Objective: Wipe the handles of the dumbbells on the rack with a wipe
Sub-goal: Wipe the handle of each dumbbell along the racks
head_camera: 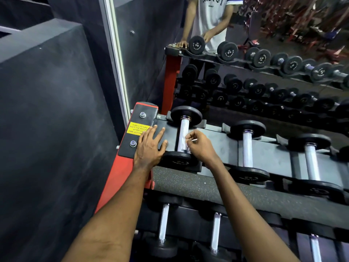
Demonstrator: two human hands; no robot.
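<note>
The leftmost dumbbell point(184, 121) lies on the top shelf of the rack point(226, 140), its silver handle running front to back between black end plates. A white wipe point(182, 142) is wrapped on the lower part of that handle. My right hand point(201, 146) pinches the wipe against the handle. My left hand point(150, 146) lies flat with straight fingers on the rack's black end plate, just left of the dumbbell. More dumbbells point(247, 146) sit to the right on the same shelf.
A red rack upright point(120, 178) with a yellow sticker point(138, 128) stands at the left. A lower shelf holds more dumbbells point(163, 224). A mirror behind reflects the rack and a person point(209, 21). A dark wall point(47, 110) fills the left.
</note>
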